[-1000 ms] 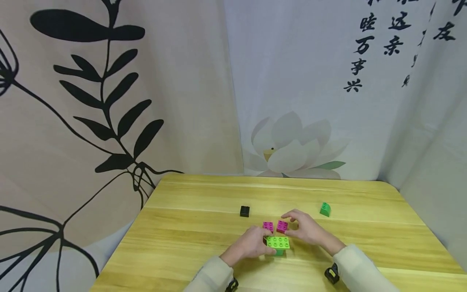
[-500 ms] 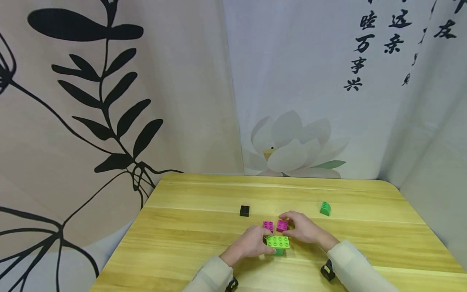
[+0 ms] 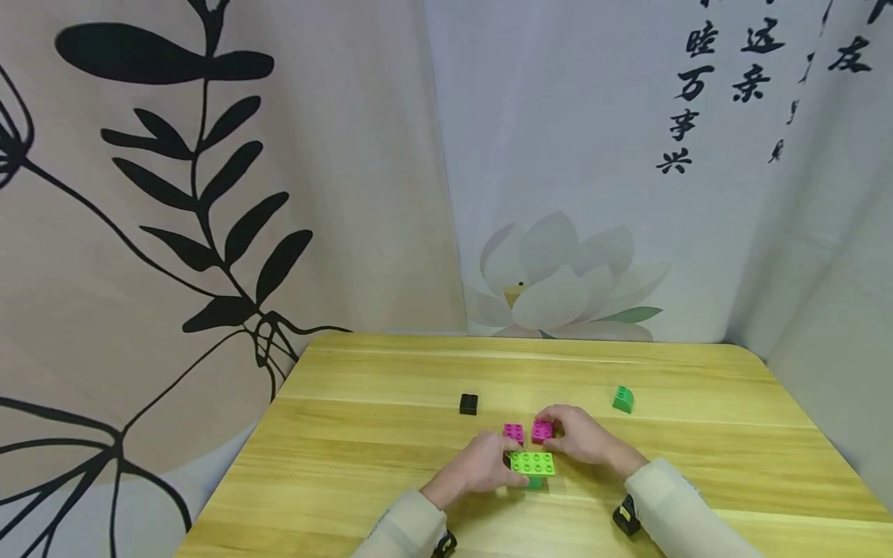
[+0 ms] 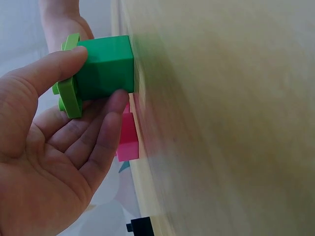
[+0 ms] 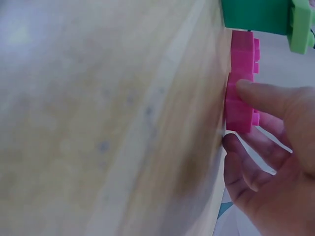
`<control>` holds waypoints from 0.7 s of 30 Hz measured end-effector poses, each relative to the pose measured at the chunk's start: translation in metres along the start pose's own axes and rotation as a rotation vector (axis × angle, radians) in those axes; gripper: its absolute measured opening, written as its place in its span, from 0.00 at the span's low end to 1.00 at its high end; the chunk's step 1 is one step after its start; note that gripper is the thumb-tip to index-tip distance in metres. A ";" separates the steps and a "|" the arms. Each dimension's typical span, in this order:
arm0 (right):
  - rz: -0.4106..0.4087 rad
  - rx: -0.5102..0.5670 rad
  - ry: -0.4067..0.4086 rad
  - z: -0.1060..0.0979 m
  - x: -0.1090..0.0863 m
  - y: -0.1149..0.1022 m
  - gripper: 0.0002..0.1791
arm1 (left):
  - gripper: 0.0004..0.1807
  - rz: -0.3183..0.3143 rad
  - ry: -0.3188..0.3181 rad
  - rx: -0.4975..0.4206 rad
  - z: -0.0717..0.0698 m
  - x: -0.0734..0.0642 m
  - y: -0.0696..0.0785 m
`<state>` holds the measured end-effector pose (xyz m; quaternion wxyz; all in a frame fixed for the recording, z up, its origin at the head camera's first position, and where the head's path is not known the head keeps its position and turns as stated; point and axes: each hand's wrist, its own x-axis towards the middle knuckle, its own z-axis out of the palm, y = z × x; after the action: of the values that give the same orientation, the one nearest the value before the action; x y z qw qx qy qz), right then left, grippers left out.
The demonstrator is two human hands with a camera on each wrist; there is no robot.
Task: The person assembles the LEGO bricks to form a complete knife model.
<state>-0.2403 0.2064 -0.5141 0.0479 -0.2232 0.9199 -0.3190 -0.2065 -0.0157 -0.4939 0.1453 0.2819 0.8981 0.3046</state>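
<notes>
My left hand (image 3: 481, 463) holds a small stack of toy building bricks: a lime-green studded brick (image 3: 532, 463) on top of a darker green block (image 4: 106, 69). Its thumb lies across one side and the fingers curl behind the other. Just beyond the stack, my right hand (image 3: 582, 435) pinches a magenta two-by-two brick (image 3: 542, 432) between thumb and fingers. In the right wrist view the thumb presses the near side of this brick (image 5: 239, 110). A second magenta brick (image 3: 513, 432) stands to its left, a small gap between them in the head view.
A black brick (image 3: 469, 404) lies farther back on the wooden table (image 3: 363, 434), left of the magenta ones. At the back right is a green brick (image 3: 623, 399) with a curved side. A printed curtain (image 3: 377, 194) hangs behind the table's far edge.
My right hand has drawn slightly left and its fingers have closed in on the right-hand magenta brick. The left hand and the green stack have stayed put.
</notes>
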 end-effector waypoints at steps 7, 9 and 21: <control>-0.027 0.010 0.030 -0.010 -0.009 -0.005 0.16 | 0.25 -0.004 0.000 -0.016 0.000 0.002 0.001; -0.033 0.011 0.038 -0.016 -0.012 -0.008 0.16 | 0.26 -0.010 0.003 -0.020 0.000 0.002 0.001; -0.127 -0.019 0.035 -0.038 -0.035 -0.032 0.18 | 0.22 0.022 0.009 0.002 0.000 0.003 0.005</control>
<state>-0.2053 0.2207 -0.4666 0.0094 -0.2762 0.9075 -0.3163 -0.2070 -0.0108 -0.4910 0.1374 0.2906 0.8960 0.3065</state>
